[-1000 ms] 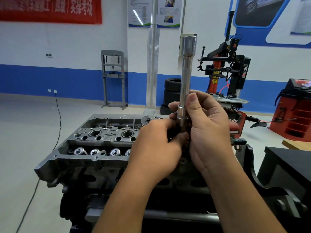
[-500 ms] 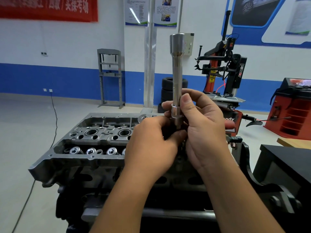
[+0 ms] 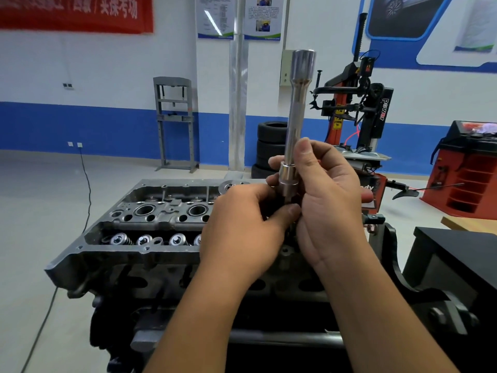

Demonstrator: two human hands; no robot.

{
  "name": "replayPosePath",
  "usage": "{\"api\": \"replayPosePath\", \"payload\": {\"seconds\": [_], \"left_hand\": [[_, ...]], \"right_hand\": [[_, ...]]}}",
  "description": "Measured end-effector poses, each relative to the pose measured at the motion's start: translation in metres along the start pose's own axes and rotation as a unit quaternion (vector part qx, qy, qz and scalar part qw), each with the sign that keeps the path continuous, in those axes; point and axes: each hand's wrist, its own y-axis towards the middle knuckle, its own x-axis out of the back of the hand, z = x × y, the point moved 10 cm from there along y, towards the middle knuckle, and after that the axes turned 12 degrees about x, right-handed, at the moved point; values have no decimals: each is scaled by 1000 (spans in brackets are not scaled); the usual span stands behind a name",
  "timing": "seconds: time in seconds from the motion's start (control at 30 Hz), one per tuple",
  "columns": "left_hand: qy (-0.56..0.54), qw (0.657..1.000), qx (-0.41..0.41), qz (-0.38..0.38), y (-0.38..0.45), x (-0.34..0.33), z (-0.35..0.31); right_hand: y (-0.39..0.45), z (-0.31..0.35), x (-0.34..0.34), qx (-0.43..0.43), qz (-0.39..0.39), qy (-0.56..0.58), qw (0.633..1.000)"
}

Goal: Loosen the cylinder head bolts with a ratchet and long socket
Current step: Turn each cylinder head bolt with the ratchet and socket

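A long chrome socket (image 3: 297,117) stands upright in front of me, its wide end at the top. My right hand (image 3: 326,195) grips its lower shaft, thumb along the front. My left hand (image 3: 242,227) pinches something dark just under the socket's base; my fingers hide what it is, and no ratchet handle shows. Below and behind my hands lies the grey cylinder head (image 3: 150,219), with open bores and valve springs along its near row. Its right part is hidden by my hands.
The head sits on a dark engine block on a stand (image 3: 419,297). A black bench (image 3: 462,254) is at the right. Stacked tyres (image 3: 270,141), a tyre changer (image 3: 360,109), a red machine (image 3: 468,173) and a grey press frame (image 3: 174,122) stand farther back. A cable (image 3: 86,184) runs across the floor at left.
The socket and both hands stay together over the head with hardly any shift. The camera view has swung slightly.
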Motion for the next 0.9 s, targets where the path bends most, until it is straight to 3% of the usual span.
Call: {"api": "replayPosePath", "payload": {"seconds": [0.1, 0.3, 0.53, 0.73, 0.9], "left_hand": [[5, 999, -5, -33, -2, 3, -1], [-14, 1000, -2, 28, -1, -4, -6], [-12, 999, -10, -52, -6, 7, -6], [-5, 999, -19, 33, -6, -5, -12], [-23, 1000, -3, -16, -3, 2, -4]], "right_hand": [[1, 4, 4, 26, -3, -46, 999], [0, -2, -1, 5, 19, -32, 999], [1, 3, 0, 18, 13, -48, 999], [0, -1, 0, 5, 10, -46, 999], [0, -4, -4, -14, 20, -23, 999]]}}
